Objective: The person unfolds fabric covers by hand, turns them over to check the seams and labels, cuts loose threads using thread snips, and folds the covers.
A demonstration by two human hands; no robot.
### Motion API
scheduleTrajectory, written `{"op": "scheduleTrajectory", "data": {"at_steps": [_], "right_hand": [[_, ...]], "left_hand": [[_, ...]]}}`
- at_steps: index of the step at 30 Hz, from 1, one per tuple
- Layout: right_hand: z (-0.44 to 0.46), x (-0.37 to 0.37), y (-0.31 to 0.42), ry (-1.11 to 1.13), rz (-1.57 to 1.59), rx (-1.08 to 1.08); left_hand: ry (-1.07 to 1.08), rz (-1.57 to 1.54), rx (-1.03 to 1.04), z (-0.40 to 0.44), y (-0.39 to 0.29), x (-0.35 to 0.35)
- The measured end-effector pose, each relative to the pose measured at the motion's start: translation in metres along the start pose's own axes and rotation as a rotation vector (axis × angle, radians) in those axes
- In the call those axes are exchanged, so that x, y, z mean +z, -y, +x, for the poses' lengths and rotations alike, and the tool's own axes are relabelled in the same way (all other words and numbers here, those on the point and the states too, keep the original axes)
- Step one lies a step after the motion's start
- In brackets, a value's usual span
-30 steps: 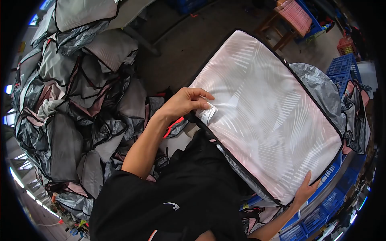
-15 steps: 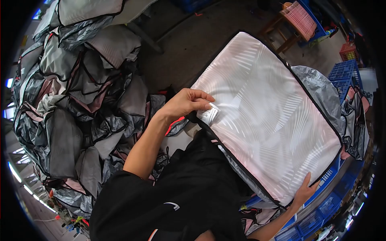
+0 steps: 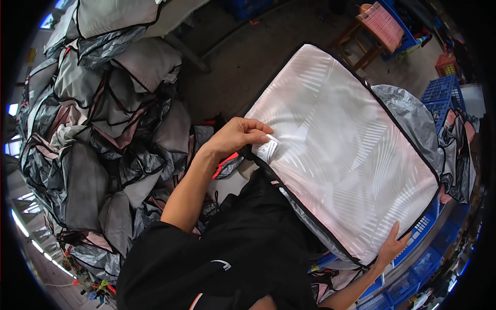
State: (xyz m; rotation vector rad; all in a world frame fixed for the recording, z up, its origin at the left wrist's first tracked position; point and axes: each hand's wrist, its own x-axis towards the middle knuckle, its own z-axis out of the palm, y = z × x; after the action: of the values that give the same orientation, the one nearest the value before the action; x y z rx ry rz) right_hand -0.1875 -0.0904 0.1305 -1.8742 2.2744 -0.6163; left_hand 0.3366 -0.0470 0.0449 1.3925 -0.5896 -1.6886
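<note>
A large rectangular fabric piece [image 3: 341, 155], pale pink and grey-white with wavy lines and black edging, lies spread in front of my body. My left hand [image 3: 240, 137] is at its left edge, thumb and forefinger pinched on a small white printed label [image 3: 265, 150]. At the lower right corner, my right hand [image 3: 391, 250] holds the edge, with a digit up on the printed face and the other fingers partly hidden. Thin silver-grey material [image 3: 405, 103] sticks out from behind the far right edge.
A tall heap of similar grey, pink and black-edged pieces [image 3: 82, 181] rises on the left. Blue plastic crates [image 3: 442, 95] stand at the right, with more fabric [image 3: 457, 160] hanging there. A wooden stool [image 3: 361, 44] with a pink basket [image 3: 381, 28] is at the back.
The label has tilted slightly between my left fingertips, and that hand has shifted a little. My right hand and the fabric piece stay almost where they were.
</note>
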Motion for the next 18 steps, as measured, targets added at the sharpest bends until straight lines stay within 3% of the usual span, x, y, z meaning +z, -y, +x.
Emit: {"op": "scheduleTrajectory", "data": {"at_steps": [4, 7, 16, 18], "right_hand": [[0.002, 0.001, -0.007, -0.019, -0.096, -0.047], [-0.001, 0.0, 0.002, 0.012, -0.057, 0.062], [-0.002, 0.001, -0.004, -0.001, -0.143, 0.08], [-0.001, 0.003, -0.005, 0.057, -0.004, 0.132]], "left_hand": [[0.008, -0.004, 0.006, 0.001, 0.004, -0.003], [0.016, -0.018, 0.024, 0.0, 0.007, -0.004], [0.044, -0.077, 0.039, 0.003, 0.021, -0.016], [0.033, -0.03, 0.032, 0.004, 0.022, -0.018]]}}
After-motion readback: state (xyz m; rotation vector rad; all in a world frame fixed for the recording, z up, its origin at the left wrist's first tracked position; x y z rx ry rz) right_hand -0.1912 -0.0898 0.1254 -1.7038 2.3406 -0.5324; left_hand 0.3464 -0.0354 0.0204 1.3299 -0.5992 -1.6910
